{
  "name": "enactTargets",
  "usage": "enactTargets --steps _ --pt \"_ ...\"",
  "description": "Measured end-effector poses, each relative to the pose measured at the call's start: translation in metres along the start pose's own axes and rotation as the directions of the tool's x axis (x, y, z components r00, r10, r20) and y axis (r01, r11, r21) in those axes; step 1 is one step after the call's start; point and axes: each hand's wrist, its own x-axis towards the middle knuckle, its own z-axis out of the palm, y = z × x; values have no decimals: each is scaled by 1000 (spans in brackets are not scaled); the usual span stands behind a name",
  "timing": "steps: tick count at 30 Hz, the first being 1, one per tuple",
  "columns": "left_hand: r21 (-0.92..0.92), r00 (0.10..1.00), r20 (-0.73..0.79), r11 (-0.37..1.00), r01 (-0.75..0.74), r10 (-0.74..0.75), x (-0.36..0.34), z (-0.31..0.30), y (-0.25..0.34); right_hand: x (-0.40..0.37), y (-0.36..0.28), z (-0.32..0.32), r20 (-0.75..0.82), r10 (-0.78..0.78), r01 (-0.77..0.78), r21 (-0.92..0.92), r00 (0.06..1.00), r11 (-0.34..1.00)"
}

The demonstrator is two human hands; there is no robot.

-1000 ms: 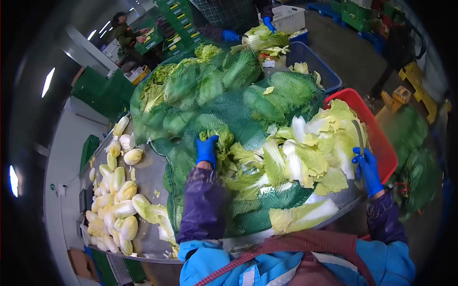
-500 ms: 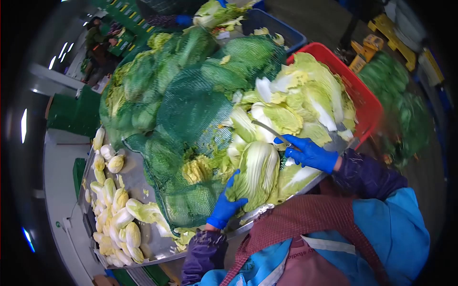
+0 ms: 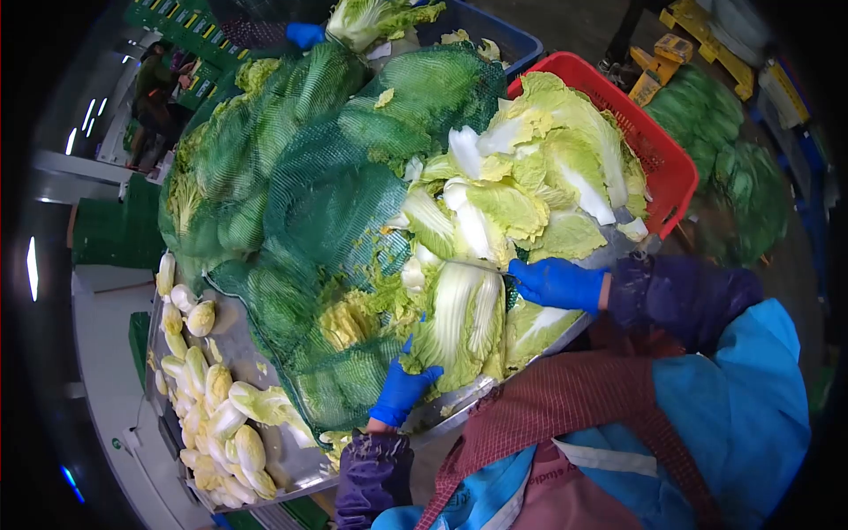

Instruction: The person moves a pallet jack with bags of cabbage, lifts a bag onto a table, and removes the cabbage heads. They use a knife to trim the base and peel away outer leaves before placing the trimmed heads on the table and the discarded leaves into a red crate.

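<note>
A napa cabbage (image 3: 457, 320) lies at the table's front edge, with its white base away from me and its leafy end toward me. My left hand (image 3: 405, 382), in a blue glove, holds the leafy end from the left, thumb and fingers spread around it. In my right hand (image 3: 558, 285), also gloved in blue, is a knife (image 3: 477, 264) with a thin blade. Its blade lies across the white base of the cabbage; the handle is mostly hidden by my fingers. Loose outer leaves (image 3: 565, 177) are piled beyond the knife.
Green mesh sacks of cabbages (image 3: 305, 150) cover the table's middle. Small trimmed cabbages (image 3: 221, 420) sit on the metal table (image 3: 291, 455) at left. A red crate (image 3: 676, 177) and a blue crate (image 3: 521, 44) stand behind. Another person's gloved hand (image 3: 305, 35) is at the far side.
My right hand has brought the knife down from above the cabbage to its base, the blade now lying level. My left hand stays at the leafy end. The whole view has shifted slightly.
</note>
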Motion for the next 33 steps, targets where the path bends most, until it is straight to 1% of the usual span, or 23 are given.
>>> enactTargets --steps 2,3,5,7,10,12,14,16,17,18,19,20,21,22,23,24,25,26,27,28,30,31,33 --pt "34 1000 4 999 -12 12 2 0 -1 5 12 7 -11 -29 28 -77 1000 997" --pt "61 1000 4 998 2 -2 5 0 -1 7 12 5 -35 -93 85 -176 995 981" --pt "90 1000 6 996 20 -21 7 0 -13 13 19 11 -13 -81 78 -133 997 988" --pt "230 981 -50 958 -174 190 12 4 -20 19 19 13 -1 -72 71 -90 997 993" --pt "170 985 -104 978 -122 141 11 7 -28 25 16 11 49 5 4 -167 999 986" --pt "202 979 -125 970 -135 162 9 13 -32 27 3 0 42 54 -38 -322 998 946" --pt "205 957 -166 958 -203 238 7 25 -32 29 3 -1 6 17 -14 -322 1000 947" --pt "226 957 -149 951 -212 249 3 45 -17 30 -2 -2 30 119 -100 -372 992 923" --pt "489 910 -89 813 -315 406 -3 67 -1 26 0 -3 24 150 -142 -210 988 967" --pt "713 852 20 590 -379 524 -12 79 13 22 6 3 19 181 -181 -27 983 983" --pt "717 869 53 586 -376 493 -19 85 15 38 62 47 67 395 -373 503 916 780" --pt "721 864 41 584 -373 502 -17 85 14 36 61 46 52 371 -351 468 927 811" --pt "566 849 -29 708 -422 528 -15 82 9 34 59 45 36 347 -328 431 937 841" --pt "390 835 -98 793 -468 541 -12 75 4 39 56 46 62 348 -325 535 936 780" --pt "132 898 -145 908 -398 415 -9 66 -7 36 55 45 -78 40 -15 297 996 955" --pt "137 891 -153 902 -409 428 -11 62 -5 33 41 37 -209 -272 275 -18 939 961" --pt "-69 937 -195 949 -308 290 -15 59 -4 21 -7 0 -64 5 11 240 998 971" --pt "-279 970 -200 941 -193 139 -17 58 -3 8 -56 -38 149 248 -289 436 957 852" --pt "-273 940 -231 911 -310 251 -15 58 -3 10 -53 -41 137 224 -262 562 965 784" --pt "-278 941 -228 909 -310 251 -13 58 3 14 -56 -52 120 204 -231 678 972 698" --pt "-288 928 -278 900 -327 248 -11 59 25 9 -73 -82 71 150 -153 737 986 658" --pt "-262 897 -279 872 -414 342 -6 61 38 7 -78 -93 37 136 -122 711 990 693" --pt "132 775 -199 800 -586 600 21 45 22 10 -70 -91 3 126 -95 677 992 730"
